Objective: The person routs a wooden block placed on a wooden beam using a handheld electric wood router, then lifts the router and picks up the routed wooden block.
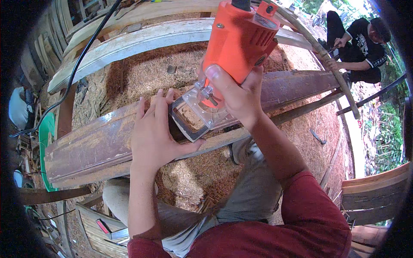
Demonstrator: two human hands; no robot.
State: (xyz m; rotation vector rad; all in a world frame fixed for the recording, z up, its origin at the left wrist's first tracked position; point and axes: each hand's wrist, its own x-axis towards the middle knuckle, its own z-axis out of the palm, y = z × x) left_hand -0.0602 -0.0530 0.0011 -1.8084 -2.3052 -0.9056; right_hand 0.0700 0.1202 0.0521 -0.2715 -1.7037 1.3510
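Observation:
My right hand (234, 88) is wrapped round the body of an orange trim router (234, 43), held over the middle of a long brown board (94, 142). The router's clear plastic base (215, 111) sits by a small black-and-white rectangular frame (187, 118), with light wood showing inside it. My left hand (157, 133) lies over the board beside this frame, fingers spread to the far side and thumb reaching along the near side. The bit and whatever lies under my left palm are hidden.
A pale plank (142, 41) spans the far side. A black cord (79, 60) hangs at left, above a green tub (46, 146). Wood shavings cover the ground. A co-worker (361, 45) crouches at far right by a pole. A red-handled tool (104, 228) lies at lower left.

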